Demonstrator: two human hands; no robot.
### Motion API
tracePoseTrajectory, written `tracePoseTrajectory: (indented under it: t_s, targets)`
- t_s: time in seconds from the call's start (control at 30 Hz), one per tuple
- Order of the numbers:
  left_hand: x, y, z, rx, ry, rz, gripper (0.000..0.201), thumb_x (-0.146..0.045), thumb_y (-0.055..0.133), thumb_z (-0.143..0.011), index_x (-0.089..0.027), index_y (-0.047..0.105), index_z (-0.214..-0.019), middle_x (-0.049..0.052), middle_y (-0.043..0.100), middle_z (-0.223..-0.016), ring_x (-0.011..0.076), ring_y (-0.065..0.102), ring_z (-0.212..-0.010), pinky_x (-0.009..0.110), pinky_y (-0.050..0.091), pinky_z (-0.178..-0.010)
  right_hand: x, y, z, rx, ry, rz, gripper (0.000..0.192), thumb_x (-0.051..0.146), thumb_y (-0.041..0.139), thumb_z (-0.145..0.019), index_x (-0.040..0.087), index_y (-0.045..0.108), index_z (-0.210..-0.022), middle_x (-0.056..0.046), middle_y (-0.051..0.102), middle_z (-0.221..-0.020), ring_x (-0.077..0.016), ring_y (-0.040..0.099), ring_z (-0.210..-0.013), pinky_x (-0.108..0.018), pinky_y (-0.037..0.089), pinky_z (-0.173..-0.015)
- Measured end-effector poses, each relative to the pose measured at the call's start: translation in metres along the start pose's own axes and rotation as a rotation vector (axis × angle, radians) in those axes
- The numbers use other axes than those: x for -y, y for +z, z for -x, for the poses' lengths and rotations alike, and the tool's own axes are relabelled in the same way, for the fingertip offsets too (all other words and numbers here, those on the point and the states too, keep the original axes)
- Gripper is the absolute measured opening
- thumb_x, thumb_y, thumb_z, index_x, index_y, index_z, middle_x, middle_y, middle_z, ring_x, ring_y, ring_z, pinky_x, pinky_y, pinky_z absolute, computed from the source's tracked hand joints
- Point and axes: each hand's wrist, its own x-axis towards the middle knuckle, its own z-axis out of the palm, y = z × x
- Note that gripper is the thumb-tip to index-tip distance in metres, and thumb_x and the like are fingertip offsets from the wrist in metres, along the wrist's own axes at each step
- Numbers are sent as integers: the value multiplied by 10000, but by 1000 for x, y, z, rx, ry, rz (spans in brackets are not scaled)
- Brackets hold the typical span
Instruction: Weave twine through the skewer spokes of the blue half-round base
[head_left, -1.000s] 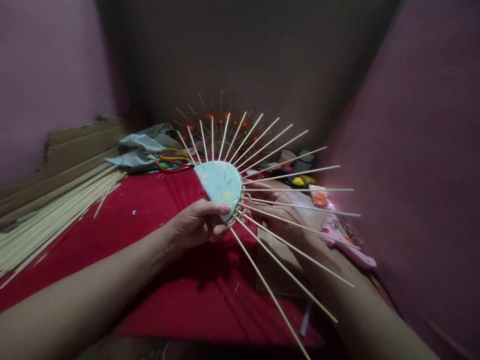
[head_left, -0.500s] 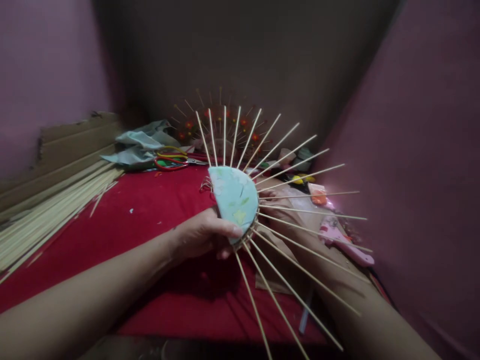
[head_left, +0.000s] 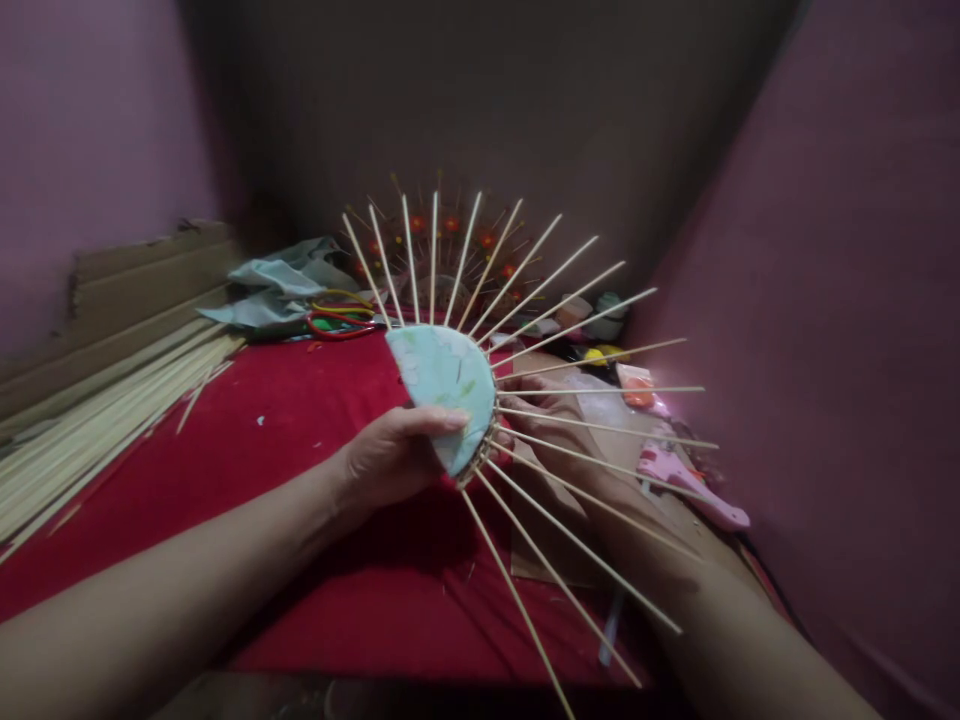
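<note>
A half-round piece covered in pale blue floral fabric [head_left: 442,375] is held up over the table, with several thin wooden sticks [head_left: 559,395] fanning out from its curved edge. My left hand [head_left: 401,445] grips its lower left part, thumb flat on the fabric face and fingers behind. On the far side of the sticks, my right hand [head_left: 544,410] is bent in close to the curved edge. Its fingertips are partly hidden by the sticks and the fabric piece, so whether it pinches a stick cannot be made out.
A red cloth [head_left: 300,400] covers the table. Loose wooden sticks [head_left: 120,420] lie at left beside cardboard [head_left: 154,275]. Red-handled scissors [head_left: 341,325] and pale blue fabric [head_left: 277,280] lie behind. A decorated fan-shaped piece [head_left: 450,235] stands at back; a pink glue gun [head_left: 690,485] lies right.
The fabric piece with its sticks has shifted left and slightly up, tilting a little anticlockwise. My left thumb sits higher on the fabric, and my right hand has stayed near the curved edge.
</note>
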Motion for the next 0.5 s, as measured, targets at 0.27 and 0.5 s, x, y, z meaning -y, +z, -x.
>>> tracePoseTrajectory:
  t_s: [0.27,0.5]
  targets:
    - [-2,3,0,-136,48,-1,219,-36,578,-653,-70,635,-862,96,667,-754,176,621,-665,280,524,-647,-3,-15,0,23,-6,20,163,371,639,-708,221,645,-769,-3,645,-753,-141,563,-676,-279,448,-602]
    - [-8,-3,-1,-276,82,-7,213,-36,582,-631,-85,619,-835,76,660,-749,152,605,-624,273,522,-625,3,-33,-12,64,-25,22,120,265,704,-628,202,664,-721,-4,642,-747,-126,535,-638,-272,404,-597]
